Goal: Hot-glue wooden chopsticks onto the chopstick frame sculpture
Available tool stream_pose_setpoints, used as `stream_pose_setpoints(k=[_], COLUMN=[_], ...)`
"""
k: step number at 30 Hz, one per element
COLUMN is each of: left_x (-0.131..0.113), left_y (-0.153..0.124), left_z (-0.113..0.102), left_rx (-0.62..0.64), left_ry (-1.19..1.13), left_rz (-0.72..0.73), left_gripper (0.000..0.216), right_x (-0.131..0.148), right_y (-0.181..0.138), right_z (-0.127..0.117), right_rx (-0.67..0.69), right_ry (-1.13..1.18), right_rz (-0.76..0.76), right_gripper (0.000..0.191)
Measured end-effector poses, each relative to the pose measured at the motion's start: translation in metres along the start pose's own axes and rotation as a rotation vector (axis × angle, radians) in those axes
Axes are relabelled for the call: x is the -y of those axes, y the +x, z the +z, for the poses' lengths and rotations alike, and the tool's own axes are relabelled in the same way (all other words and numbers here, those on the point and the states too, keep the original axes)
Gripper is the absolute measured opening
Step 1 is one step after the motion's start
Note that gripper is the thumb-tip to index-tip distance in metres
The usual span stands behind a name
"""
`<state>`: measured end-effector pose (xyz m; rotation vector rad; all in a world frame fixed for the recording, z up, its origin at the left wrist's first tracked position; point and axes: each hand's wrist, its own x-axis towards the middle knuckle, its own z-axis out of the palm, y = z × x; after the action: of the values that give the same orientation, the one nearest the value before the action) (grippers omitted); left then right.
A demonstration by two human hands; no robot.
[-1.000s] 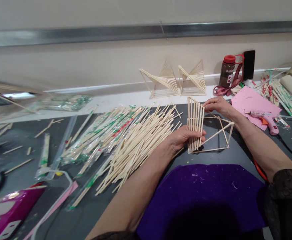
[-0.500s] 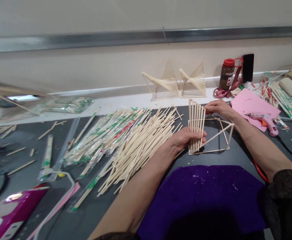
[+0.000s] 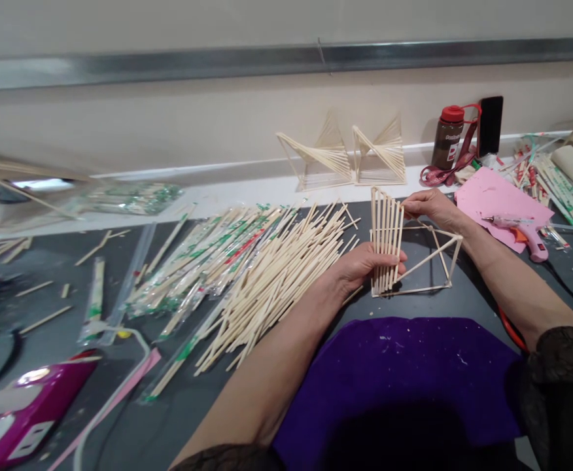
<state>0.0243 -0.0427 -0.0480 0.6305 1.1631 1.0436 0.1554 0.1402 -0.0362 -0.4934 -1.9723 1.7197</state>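
Note:
A frame built of chopsticks (image 3: 386, 242) stands on the grey table, with a row of several near-parallel sticks on its left side. My left hand (image 3: 365, 265) is closed round the lower part of that row, thumb in front and fingertips behind. At the row's upper right edge, my right hand (image 3: 426, 203) pinches with thumb and forefinger at a stick end; its other fingers are curled. To the left lies a heap of loose chopsticks (image 3: 277, 281). A pink glue gun (image 3: 524, 232) rests on a pink sheet (image 3: 495, 196) at the right.
Two stick models (image 3: 377, 157) stand against the wall. A bottle with a red lid (image 3: 447, 140) and a phone (image 3: 490, 124) are at the back right. Wrapped chopsticks (image 3: 208, 248) lie left of the heap. A magenta object (image 3: 41, 399) occupies the front left, beside a white cable (image 3: 114, 392).
The whole view has shifted slightly, so things appear a little higher. Both hands keep their places on the chopstick frame.

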Motion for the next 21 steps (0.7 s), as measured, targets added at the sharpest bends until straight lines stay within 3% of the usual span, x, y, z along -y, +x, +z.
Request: stream_pose_setpoints(k=[21], left_x=[-0.0005], left_y=[0.0002], left_z=[-0.0001], left_rx=[-0.016], left_ry=[0.023], left_rz=[-0.018], left_gripper=[0.021], right_x=[-0.003], right_y=[0.0019], right_z=[-0.0022], right_rx=[0.047], right_ry=[0.01], right_rz=[-0.028], right_gripper=[0.027])
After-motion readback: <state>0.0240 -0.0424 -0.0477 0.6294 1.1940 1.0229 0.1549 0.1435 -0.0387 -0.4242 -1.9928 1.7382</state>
